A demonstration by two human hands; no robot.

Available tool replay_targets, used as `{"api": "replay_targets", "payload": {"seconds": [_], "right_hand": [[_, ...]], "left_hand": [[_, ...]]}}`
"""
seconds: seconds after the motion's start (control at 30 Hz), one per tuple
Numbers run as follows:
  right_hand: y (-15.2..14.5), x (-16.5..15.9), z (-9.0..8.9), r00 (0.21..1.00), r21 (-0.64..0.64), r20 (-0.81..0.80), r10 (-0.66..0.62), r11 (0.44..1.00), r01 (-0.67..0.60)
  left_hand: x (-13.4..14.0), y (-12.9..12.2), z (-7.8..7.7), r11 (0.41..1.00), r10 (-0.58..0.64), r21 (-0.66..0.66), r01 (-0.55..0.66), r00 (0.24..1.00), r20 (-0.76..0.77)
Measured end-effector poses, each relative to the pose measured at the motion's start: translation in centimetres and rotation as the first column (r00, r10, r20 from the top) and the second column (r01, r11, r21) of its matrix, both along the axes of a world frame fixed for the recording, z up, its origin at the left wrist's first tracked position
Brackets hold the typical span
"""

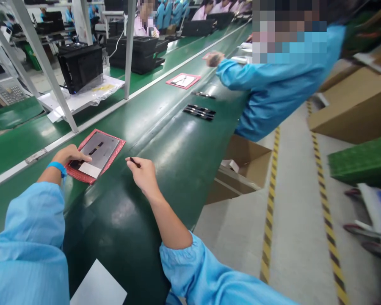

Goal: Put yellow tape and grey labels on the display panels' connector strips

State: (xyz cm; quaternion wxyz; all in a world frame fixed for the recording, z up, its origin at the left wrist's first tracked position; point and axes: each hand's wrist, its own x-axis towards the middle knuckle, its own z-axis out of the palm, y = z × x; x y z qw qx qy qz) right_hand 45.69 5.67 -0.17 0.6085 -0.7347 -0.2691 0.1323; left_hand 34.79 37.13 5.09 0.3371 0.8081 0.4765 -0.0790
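Our left hand (71, 156) rests on a gray display panel (105, 153) over pink bubble wrap (120, 146) | grip: we can't tell | right: our right hand (143, 171) pinches a black piece (134, 162)

Under our left fingers (83, 157) and stretching away past their tips, we have a thin, rectangular grey display panel (109, 148) lying flat, smooth face up. A short dark strip (96, 148) runs along its middle, just beyond our left thumb tip, and a plain white rectangular patch (89, 170) covers the corner on the near side of that thumb. Beneath the panel we see a pink bubble-wrap sheet (122, 143), its border showing around the edges. Between our right fingertips (146, 164) we pinch a small, slim black piece (135, 162), well apart from the panel.
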Motion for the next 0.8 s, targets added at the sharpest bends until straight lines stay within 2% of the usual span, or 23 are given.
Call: {"api": "replay_targets", "payload": {"seconds": [0.07,0.13,0.3,0.4,0.5,0.57,0.63,0.73,0.8], "right_hand": [[-0.1,0.5,-0.1,0.999,0.009,-0.018,-0.038,0.999,0.038],[-0.2,1.0,-0.2,0.998,-0.002,-0.026,-0.063,0.998,0.063],[-1.0,2.7,-0.4,0.99,-0.082,-0.033,-0.135,0.988,0.132],[-1.7,3.4,0.0,0.98,-0.089,-0.093,-0.175,0.982,0.167],[-2.3,3.5,0.6,0.963,-0.044,-0.214,-0.163,0.987,0.157],[-2.3,3.1,0.7,0.944,-0.008,-0.308,-0.116,0.993,0.12],[-2.4,2.0,0.5,0.923,0.028,-0.384,-0.009,0.999,0.021],[-3.4,-0.5,-0.2,0.899,0.057,-0.413,0.147,0.989,-0.136],[-5.0,-2.2,-0.7,0.924,0.062,-0.337,0.181,0.983,-0.17]], "left_hand": [[-0.8,-0.8,0.4,0.998,0.03,-0.052,-0.032,0.999,-0.036],[-1.6,-1.6,1.2,0.993,0.061,-0.104,-0.061,0.998,0.0],[-2.8,-4.4,4.8,0.961,0.178,-0.247,-0.127,0.964,0.198],[-3.4,-7.2,7.1,0.942,0.28,-0.283,-0.18,0.886,0.369],[-4.7,-10.9,8.5,0.914,0.397,-0.308,-0.263,0.737,0.547],[-6.3,-14.0,8.5,0.89,0.456,-0.341,-0.304,0.61,0.648],[-8.3,-17.9,7.7,0.866,0.499,-0.388,-0.317,0.488,0.716],[-11.6,-24.8,5.2,0.83,0.554,-0.465,-0.309,0.356,0.753],[-13.5,-29.5,3.2,0.804,0.589,-0.508,-0.307,0.305,0.748]]}}
